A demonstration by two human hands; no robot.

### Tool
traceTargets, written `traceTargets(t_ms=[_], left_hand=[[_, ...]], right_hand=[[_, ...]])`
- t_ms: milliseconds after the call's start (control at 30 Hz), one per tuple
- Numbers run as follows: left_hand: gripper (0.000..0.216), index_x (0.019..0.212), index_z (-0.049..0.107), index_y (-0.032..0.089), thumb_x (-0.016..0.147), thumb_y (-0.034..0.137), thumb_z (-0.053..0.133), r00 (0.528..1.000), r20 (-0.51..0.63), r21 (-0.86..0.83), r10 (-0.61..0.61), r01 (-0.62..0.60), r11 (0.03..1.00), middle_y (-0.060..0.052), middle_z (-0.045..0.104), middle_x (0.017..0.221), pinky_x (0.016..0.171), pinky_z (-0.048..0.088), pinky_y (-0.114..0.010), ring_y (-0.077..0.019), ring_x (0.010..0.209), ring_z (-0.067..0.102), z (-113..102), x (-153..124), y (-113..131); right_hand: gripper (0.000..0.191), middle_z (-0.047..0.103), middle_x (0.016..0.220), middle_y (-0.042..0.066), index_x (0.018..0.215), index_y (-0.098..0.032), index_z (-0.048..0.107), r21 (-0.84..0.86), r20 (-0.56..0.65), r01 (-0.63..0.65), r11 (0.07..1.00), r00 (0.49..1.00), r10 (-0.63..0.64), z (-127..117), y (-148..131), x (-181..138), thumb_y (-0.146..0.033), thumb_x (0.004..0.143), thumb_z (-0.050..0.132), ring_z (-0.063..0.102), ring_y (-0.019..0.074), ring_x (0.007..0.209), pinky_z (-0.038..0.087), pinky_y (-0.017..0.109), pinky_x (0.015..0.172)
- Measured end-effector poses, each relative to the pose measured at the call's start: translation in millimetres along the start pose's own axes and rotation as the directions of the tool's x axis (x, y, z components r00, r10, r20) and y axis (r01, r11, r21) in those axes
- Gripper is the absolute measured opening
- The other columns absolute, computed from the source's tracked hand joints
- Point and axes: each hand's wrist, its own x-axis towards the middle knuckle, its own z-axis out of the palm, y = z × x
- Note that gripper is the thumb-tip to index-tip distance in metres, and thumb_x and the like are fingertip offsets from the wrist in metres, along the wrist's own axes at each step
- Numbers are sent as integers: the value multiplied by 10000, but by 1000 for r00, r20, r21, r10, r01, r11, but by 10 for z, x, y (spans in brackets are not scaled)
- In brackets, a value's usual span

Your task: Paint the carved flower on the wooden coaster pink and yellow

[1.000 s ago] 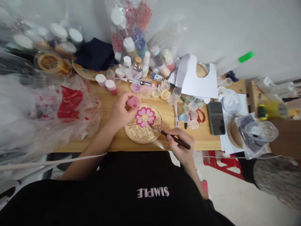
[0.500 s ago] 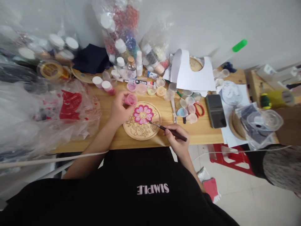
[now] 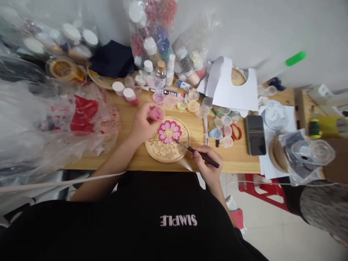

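Note:
My left hand (image 3: 144, 123) grips a small clear cup of pink material (image 3: 157, 114) above the upper left edge of a round wooden board (image 3: 182, 154). The board carries a gold-outlined floral design, with a magenta and pale pink flower (image 3: 169, 132) near its top; the lower leaves and blossoms are bare wood colour. In my right hand (image 3: 208, 163) is a dark-handled tool with a slim metal tip (image 3: 203, 156), perhaps a small spatula. Its tip meets the flower's lower right petal, though whether it touches cannot be told.
Several small cups (image 3: 193, 106) and a B-7000 glue tube (image 3: 174, 95) line the back. To the right lie red-handled scissors (image 3: 237, 132), a phone (image 3: 255, 135) and white paper (image 3: 233, 88). A crumpled plastic bag (image 3: 92, 123) covers the left. Another person's sleeve (image 3: 323, 203) shows at lower right.
The camera view has shifted slightly, so the tabletop things appear further right. Both hands keep their holds, and the tool's tip stays by the flower's lower right petal.

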Motion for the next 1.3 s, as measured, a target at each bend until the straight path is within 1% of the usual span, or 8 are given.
traceTargets(t_ms=[167, 433, 567, 733, 967, 1100, 1300], left_hand=[[391, 1112, 558, 225, 762, 108, 689, 1000, 3, 18, -18, 17, 1000, -21, 711, 1034, 771, 593, -294, -183, 910, 713, 9, 1, 20], [347, 1061, 540, 231, 766, 141, 698, 999, 23, -1, -31, 31, 1000, -15, 718, 1004, 741, 587, -293, -183, 885, 716, -6, 9, 40], [368, 1083, 538, 225, 761, 102, 665, 1000, 7, 34, -21, 21, 999, -11, 707, 1021, 762, 587, -288, -172, 888, 710, -4, 4, 50], [373, 1082, 535, 227, 752, 103, 659, 1000, 8, 33, -22, 21, 999, -3, 707, 1008, 789, 590, -289, -166, 892, 701, 0, 3, 58], [361, 1071, 530, 227, 753, 104, 647, 999, 8, 48, -51, 50, 998, 0, 697, 1000, 781, 591, -282, -160, 882, 694, 4, 7, 78], [368, 1075, 529, 231, 753, 113, 662, 997, 18, 57, -72, 71, 996, -3, 700, 1019, 784, 592, -290, -167, 896, 696, 1, 10, 91], [374, 1088, 540, 234, 754, 104, 647, 998, 17, 21, -53, 53, 998, -14, 707, 1045, 822, 593, -313, -181, 930, 698, -2, 4, 90]], right_hand=[[91, 775, 782, 30, 871, -238, 747, -23, 6, 4, 1000, 1000, -4, -15, -13, 11, -273, 909, 672, 706, 168, 636, 573, 301, 612], [76, 786, 804, 28, 892, -242, 753, -17, 22, 61, 998, 998, -61, -6, -43, 45, -215, 902, 683, 724, 170, 654, 581, 296, 618], [94, 781, 797, 17, 902, -248, 752, -14, 13, 72, 997, 997, -72, -21, -34, 38, -188, 897, 680, 728, 169, 667, 580, 289, 620], [79, 780, 796, 23, 891, -246, 747, -51, 13, 71, 996, 997, -70, -48, -30, 14, -215, 903, 675, 724, 175, 669, 582, 301, 618], [107, 781, 806, 15, 923, -253, 750, -21, 33, 80, 997, 996, -79, -24, -20, 28, -173, 902, 684, 725, 163, 676, 571, 285, 622], [95, 778, 794, 17, 920, -247, 753, -25, 29, 78, 997, 997, -77, -14, -16, 35, -182, 901, 686, 721, 165, 659, 569, 289, 614], [81, 776, 788, 20, 896, -246, 749, -44, 29, 56, 997, 998, -55, -30, -38, 26, -220, 909, 674, 714, 170, 653, 571, 299, 608]])
